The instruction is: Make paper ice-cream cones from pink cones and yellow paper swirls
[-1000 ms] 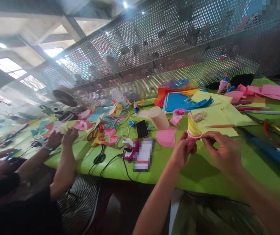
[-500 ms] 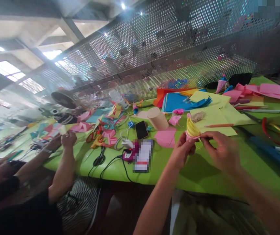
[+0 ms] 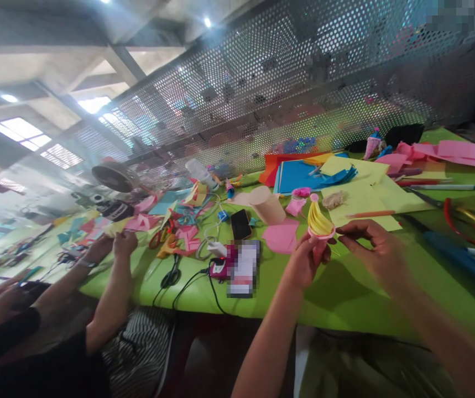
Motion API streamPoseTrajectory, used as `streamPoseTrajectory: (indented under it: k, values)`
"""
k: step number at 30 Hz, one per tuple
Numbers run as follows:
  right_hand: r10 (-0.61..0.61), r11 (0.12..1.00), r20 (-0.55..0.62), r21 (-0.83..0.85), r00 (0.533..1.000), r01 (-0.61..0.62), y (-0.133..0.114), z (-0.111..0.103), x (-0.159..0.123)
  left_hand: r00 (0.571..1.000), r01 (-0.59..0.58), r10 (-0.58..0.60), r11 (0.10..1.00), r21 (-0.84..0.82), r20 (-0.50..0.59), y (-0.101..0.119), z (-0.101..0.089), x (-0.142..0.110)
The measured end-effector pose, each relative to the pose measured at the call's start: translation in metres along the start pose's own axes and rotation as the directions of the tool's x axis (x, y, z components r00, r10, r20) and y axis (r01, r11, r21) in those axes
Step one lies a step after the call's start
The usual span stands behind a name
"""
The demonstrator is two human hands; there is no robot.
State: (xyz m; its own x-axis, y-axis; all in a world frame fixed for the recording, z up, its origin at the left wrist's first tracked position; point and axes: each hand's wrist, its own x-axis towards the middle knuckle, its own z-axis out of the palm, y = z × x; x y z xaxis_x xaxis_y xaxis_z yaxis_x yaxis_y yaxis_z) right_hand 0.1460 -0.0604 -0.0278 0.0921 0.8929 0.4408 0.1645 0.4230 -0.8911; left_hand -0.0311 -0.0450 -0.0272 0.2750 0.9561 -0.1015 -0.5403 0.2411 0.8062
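one paper cone (image 3: 320,224), lower part hidden by left hand (image 3: 307,258).

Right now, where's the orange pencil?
In the head view, the orange pencil lies right of center on the yellow paper, just beyond the right hand.

Things set out along the green-covered table (image 3: 345,301)
Black rectangular phone (image 3: 241,224): left of the beige paper cylinder (image 3: 267,205), behind the magenta plastic power socket (image 3: 218,271). Flat pink paper piece (image 3: 282,236): before the cylinder. Slim orange pencil (image 3: 370,214): right, on pale yellow paper sheets (image 3: 372,190).
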Motion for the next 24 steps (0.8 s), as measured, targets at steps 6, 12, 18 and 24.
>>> streamPoseTrajectory:
  k: [6,12,18,24]
  values:
    - [0.075,0.995,0.006,0.073,0.997,-0.075,-0.004,-0.002,0.000,1.000,-0.011,0.010,1.000,-0.028,-0.006,0.003,0.000,-0.004]
    - [0.172,0.964,0.082,0.191,0.982,-0.184,-0.006,-0.003,0.000,0.999,-0.042,0.042,0.999,0.001,-0.012,0.001,-0.003,-0.003]
    - [0.260,0.898,0.136,0.330,0.956,-0.292,-0.013,-0.002,0.003,0.999,-0.047,0.045,0.995,0.083,0.028,-0.003,-0.008,-0.003]
    - [0.304,0.871,0.145,0.359,0.942,-0.336,-0.017,-0.002,0.004,0.999,-0.041,0.040,0.993,0.113,0.013,-0.004,-0.010,-0.003]
